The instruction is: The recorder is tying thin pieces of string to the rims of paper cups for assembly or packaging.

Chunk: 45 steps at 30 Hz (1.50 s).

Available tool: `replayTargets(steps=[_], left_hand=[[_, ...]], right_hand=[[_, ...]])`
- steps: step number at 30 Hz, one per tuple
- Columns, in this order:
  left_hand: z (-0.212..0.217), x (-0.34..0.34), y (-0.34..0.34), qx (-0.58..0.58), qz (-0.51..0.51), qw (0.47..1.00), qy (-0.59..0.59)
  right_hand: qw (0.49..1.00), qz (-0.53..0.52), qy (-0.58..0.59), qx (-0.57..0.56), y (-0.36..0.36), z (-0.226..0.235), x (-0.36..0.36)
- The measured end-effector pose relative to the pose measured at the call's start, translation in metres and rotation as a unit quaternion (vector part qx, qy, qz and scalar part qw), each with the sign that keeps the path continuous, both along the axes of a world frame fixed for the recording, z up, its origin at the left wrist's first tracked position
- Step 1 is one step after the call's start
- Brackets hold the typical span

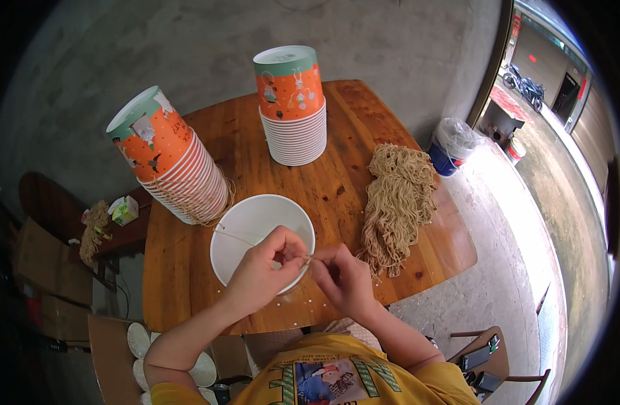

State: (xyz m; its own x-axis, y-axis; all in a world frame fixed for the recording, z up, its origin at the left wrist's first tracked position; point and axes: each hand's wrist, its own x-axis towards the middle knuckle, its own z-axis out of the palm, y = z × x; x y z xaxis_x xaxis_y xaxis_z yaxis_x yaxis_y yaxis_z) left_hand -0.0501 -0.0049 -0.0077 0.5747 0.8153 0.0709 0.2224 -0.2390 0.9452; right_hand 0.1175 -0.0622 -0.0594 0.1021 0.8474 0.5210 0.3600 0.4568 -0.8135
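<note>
Both hands meet right over the near rim of the white paper bowl (256, 229), which sits open-side up on the wooden worktop (337, 182), near the person. The left hand (266, 266) is curled, thumb and fingertips pressed together on a thin tan string (232, 236) that runs back across the bowl's mouth toward the left. The right hand (344, 277) pinches the same string just beside the left, the 2 hands almost touching, so this looks like the tying or threading step: a short length is being worked at the rim, though whether a knot exists yet is too small to tell. To the right lies a loose bundle of string (398, 202), well apart from the bowl. On the far side stand 2 stacks of orange paper cups: the left stack (171, 165) leans, with string looped about its base, and the far stack (293, 108) stands upright. Judging from this, the next move calls for fine fingertip control, keeping the string taut at the rim without tipping the light bowl or letting the strand slip.
</note>
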Motion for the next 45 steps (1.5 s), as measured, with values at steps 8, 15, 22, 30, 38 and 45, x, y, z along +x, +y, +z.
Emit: replayTargets(steps=[8,15,22,30,38,45], left_hand=[[0.003,0.001,0.009,-0.108,-0.034,0.992,-0.059],[0.004,0.003,0.010,-0.166,-0.031,0.983,-0.068],[0.004,0.003,0.009,-0.140,-0.033,0.989,-0.045],[0.001,0.007,0.001,-0.012,-0.043,0.999,-0.001],[0.010,0.009,-0.005,-0.021,-0.026,0.997,0.065],[0.010,0.004,-0.010,0.241,-0.023,0.958,0.156]], right_hand=[[0.997,0.016,0.053,-0.049,0.005,-0.004,0.005],[0.996,-0.007,-0.048,0.076,0.008,-0.011,0.011],[0.968,-0.034,-0.204,0.141,0.010,0.002,0.019],[0.998,0.001,-0.049,0.044,0.007,-0.001,0.011],[1.000,0.018,0.012,0.007,0.006,-0.016,0.008],[0.997,0.030,0.023,-0.072,-0.003,-0.021,0.007]])
